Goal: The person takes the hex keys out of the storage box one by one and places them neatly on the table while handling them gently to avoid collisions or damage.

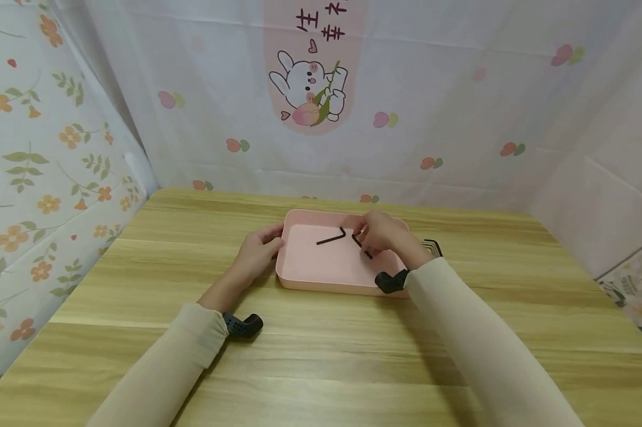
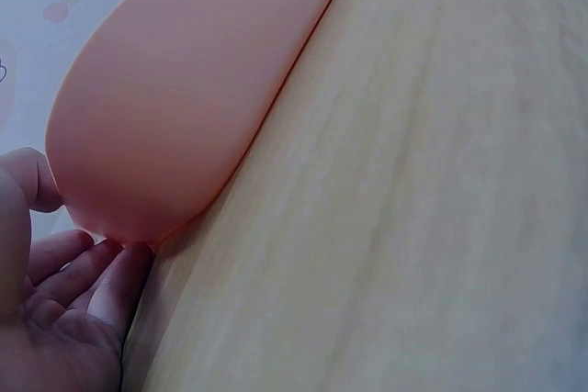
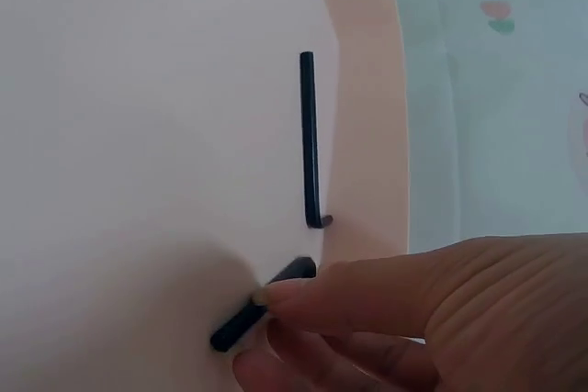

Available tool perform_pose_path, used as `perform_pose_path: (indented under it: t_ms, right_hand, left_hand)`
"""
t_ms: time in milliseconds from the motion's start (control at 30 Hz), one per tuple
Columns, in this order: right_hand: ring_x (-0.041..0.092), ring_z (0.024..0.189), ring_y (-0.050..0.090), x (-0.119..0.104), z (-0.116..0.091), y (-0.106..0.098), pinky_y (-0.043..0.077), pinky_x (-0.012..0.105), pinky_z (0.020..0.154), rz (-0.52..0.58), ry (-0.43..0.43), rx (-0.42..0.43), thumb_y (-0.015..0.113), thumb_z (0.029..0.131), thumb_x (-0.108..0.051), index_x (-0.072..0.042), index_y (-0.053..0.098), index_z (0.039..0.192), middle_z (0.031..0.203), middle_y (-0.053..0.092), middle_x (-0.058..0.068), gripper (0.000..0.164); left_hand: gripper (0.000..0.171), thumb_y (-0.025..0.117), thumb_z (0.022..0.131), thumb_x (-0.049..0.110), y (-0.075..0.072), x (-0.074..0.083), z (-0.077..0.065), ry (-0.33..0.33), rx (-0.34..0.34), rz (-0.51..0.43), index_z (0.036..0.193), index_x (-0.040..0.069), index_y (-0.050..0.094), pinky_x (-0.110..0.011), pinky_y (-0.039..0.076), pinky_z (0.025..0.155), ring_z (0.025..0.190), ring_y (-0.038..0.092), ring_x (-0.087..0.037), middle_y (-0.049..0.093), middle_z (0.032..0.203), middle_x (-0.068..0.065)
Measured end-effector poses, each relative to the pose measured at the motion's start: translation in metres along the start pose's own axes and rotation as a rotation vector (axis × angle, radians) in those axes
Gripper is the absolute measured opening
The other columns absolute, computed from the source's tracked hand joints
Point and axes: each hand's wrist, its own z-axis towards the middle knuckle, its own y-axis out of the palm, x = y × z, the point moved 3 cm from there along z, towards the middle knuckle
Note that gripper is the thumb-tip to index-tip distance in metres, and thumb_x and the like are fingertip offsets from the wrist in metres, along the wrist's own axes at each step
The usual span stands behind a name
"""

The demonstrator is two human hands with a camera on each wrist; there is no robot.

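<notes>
A shallow pink tray (image 1: 310,261) lies on the wooden table. My left hand (image 1: 255,252) holds its left end; in the left wrist view the thumb (image 2: 41,176) meets the rim and the other fingertips press low on the outer wall. Over the tray's right part, my right hand (image 1: 380,232) pinches a black hex key (image 3: 241,323) between thumb and fingers, close above the tray floor. Another L-shaped black hex key (image 1: 330,239) rests in the tray, left of that hand, its short arm beside the back wall.
Beyond the tray's right side, several nested hex keys (image 1: 433,246) are partly hidden by my right wrist. Printed white cloth (image 1: 438,118) hangs behind the wooden table (image 1: 321,367), with flowered cloth (image 1: 48,178) on the left. A dark wrist mount (image 1: 390,281) overlaps the tray's front rim.
</notes>
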Motion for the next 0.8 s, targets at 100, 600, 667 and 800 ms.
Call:
perform_pose_path:
  t_ms: [100,600,667,800]
  right_hand:
    - [0.018,0.079,0.060,0.0022,-0.0006,-0.0013,0.051,0.023,0.061,-0.050,-0.005,-0.007,0.068,0.086,0.005,-0.004,0.066,0.126,0.117,0.069,0.017,0.041]
    - [0.017,0.080,0.063,0.0034,-0.0017,-0.0018,0.046,0.022,0.060,-0.220,-0.050,0.028,0.070,0.084,-0.005,-0.011,0.074,0.115,0.111,0.075,0.010,0.032]
    - [0.017,0.081,0.064,0.0046,-0.0017,-0.0020,0.046,0.023,0.061,-0.237,-0.068,0.053,0.072,0.083,-0.007,-0.012,0.075,0.115,0.110,0.076,0.009,0.032]
    - [0.016,0.078,0.064,0.0082,-0.0025,-0.0025,0.047,0.023,0.061,-0.231,-0.101,0.091,0.074,0.082,-0.008,-0.011,0.077,0.112,0.105,0.076,0.008,0.030]
  left_hand:
    - [0.053,0.049,0.101,0.012,0.0008,-0.0004,0.0005,0.000,-0.002,0.000,0.153,0.003,0.043,-0.046,0.046,0.114,0.140,0.051,-0.027,0.051,0.153,-0.016]
    - [0.052,0.049,0.101,0.012,-0.0009,0.0004,-0.0002,0.001,0.011,0.008,0.153,0.004,0.044,-0.045,0.046,0.114,0.139,0.051,-0.027,0.051,0.153,-0.016]
    - [0.052,0.049,0.101,0.013,-0.0012,0.0002,-0.0007,-0.003,0.010,0.006,0.152,0.004,0.044,-0.045,0.047,0.113,0.139,0.052,-0.027,0.052,0.152,-0.016]
    - [0.052,0.049,0.101,0.013,-0.0007,-0.0004,-0.0008,-0.006,0.004,0.001,0.152,0.004,0.045,-0.046,0.048,0.112,0.137,0.053,-0.028,0.053,0.151,-0.016]
